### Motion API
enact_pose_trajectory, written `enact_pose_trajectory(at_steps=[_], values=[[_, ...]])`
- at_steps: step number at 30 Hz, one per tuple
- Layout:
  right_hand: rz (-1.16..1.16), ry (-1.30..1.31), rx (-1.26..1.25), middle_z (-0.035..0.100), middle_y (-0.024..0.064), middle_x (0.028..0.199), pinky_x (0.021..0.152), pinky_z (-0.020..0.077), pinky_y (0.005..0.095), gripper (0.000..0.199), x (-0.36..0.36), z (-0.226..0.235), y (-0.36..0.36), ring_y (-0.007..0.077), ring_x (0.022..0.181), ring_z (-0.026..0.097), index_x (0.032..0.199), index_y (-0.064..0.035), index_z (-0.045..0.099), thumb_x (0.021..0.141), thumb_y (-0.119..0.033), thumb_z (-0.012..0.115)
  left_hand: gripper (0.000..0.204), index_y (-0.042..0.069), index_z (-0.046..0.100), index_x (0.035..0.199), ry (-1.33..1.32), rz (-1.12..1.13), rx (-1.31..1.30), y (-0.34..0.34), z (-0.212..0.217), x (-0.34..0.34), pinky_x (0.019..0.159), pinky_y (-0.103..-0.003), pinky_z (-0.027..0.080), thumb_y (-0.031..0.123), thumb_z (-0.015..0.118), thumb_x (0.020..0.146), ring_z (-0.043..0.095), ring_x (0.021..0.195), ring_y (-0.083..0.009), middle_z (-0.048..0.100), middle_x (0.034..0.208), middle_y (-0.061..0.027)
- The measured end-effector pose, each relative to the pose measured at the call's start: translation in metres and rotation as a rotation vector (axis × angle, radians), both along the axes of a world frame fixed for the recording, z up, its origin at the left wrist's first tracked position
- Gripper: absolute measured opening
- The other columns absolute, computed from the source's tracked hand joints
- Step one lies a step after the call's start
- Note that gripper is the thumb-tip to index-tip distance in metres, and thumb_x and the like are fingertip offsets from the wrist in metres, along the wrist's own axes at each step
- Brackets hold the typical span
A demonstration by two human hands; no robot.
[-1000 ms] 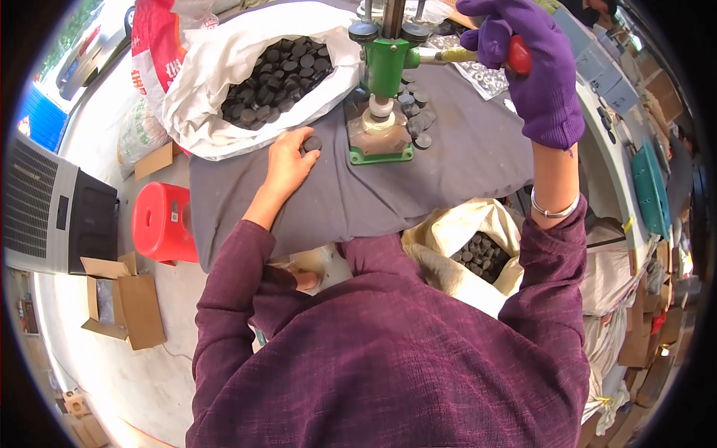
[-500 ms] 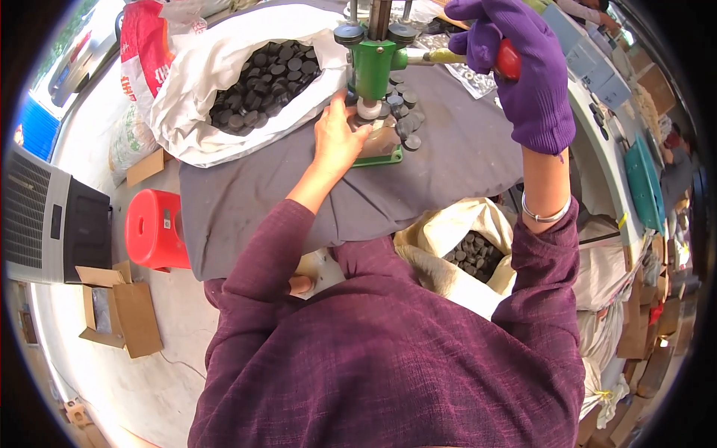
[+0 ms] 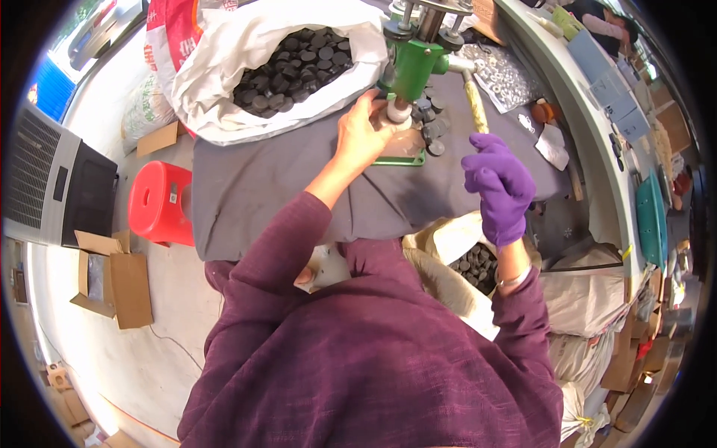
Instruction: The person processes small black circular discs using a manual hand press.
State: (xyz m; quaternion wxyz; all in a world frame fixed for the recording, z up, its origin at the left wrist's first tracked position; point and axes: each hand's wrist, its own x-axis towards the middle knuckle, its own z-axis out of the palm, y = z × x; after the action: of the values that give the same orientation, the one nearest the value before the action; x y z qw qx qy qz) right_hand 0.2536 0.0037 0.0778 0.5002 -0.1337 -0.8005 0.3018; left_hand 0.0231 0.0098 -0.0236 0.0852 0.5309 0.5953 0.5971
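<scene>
A green hand press (image 3: 412, 69) stands on the grey cloth-covered table, its round pale ram tip (image 3: 398, 111) low over the base. My bare left hand (image 3: 361, 136) is at the ram tip's left side, thumb and fingers curled in close. Whatever they pinch is hidden. In a purple glove, my right hand (image 3: 499, 183) is closed round the end of the press lever (image 3: 475, 104), which slants down toward me. Several dark round discs (image 3: 432, 123) lie right beside the press. More dark discs (image 3: 302, 69) fill an open white sack (image 3: 216, 112) to its left.
Below the table edge, a cream sack (image 3: 433, 257) holds more dark discs. A red stool (image 3: 158, 201) and an open cardboard box (image 3: 123, 287) stand at the left. A clear bag of small ring-shaped parts (image 3: 504, 78) lies beyond the lever.
My right hand has pulled the lever from pointing sideways to the right down toward me. My left hand stays by the ram tip. The whole view has shifted slightly.
</scene>
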Motion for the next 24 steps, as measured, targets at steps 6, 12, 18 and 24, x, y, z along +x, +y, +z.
enact_pose_trajectory(at_steps=[6, 12, 18, 24], values=[[0.013, -0.078, -0.102, 0.061, 0.0043, 0.062, 0.085, 0.0475, 0.0338, 0.014, -0.003, 0.025, -0.002, 0.0130, 0.064, 0.057, 0.090, 0.0022, 0.067, 0.077, 0.000, 0.061, 0.025, 0.006, 0.066, 0.096, 0.466, 0.373, 0.079, -0.030, 0.020, -0.098, 0.079, -0.036, 0.049, 0.004, 0.066, 0.072, 0.061, 0.088, -0.0280, 0.064, 0.092, -0.0109], [0.143, 0.001, -0.081, 0.066, 0.0098, 0.086, 0.066, 0.0508, 0.0263, 0.026, -0.017, 0.101, 0.031, 0.0082, 0.056, 0.050, 0.095, 0.0055, 0.064, 0.092, -0.015, 0.049, 0.029, 0.006, 0.070, 0.088, 0.753, 0.537, -0.361, -0.046, 0.012, -0.157, 0.073, -0.046, 0.048, 0.032, 0.058, 0.084, 0.061, 0.088, -0.0329, 0.063, 0.088, -0.0139], [0.171, 0.104, 0.036, 0.064, 0.0142, 0.088, 0.077, 0.0534, 0.0359, 0.035, -0.034, 0.121, 0.054, 0.0122, 0.062, 0.050, 0.114, 0.0078, 0.057, 0.097, -0.019, 0.044, 0.030, 0.007, 0.069, 0.087, 0.961, 0.548, -0.493, -0.037, 0.008, -0.147, 0.070, -0.046, 0.048, 0.035, 0.060, 0.084, 0.061, 0.086, -0.0305, 0.066, 0.084, -0.0129], [0.258, 0.211, -0.299, 0.064, 0.0162, 0.100, 0.076, 0.0538, 0.0373, 0.035, -0.031, 0.125, 0.061, 0.0119, 0.061, 0.048, 0.115, 0.0083, 0.056, 0.097, -0.018, 0.042, 0.040, 0.010, 0.070, 0.103, 0.690, 0.581, -0.429, -0.024, 0.005, -0.144, 0.076, -0.046, 0.048, 0.041, 0.062, 0.079, 0.062, 0.089, -0.0302, 0.068, 0.088, -0.0144]])
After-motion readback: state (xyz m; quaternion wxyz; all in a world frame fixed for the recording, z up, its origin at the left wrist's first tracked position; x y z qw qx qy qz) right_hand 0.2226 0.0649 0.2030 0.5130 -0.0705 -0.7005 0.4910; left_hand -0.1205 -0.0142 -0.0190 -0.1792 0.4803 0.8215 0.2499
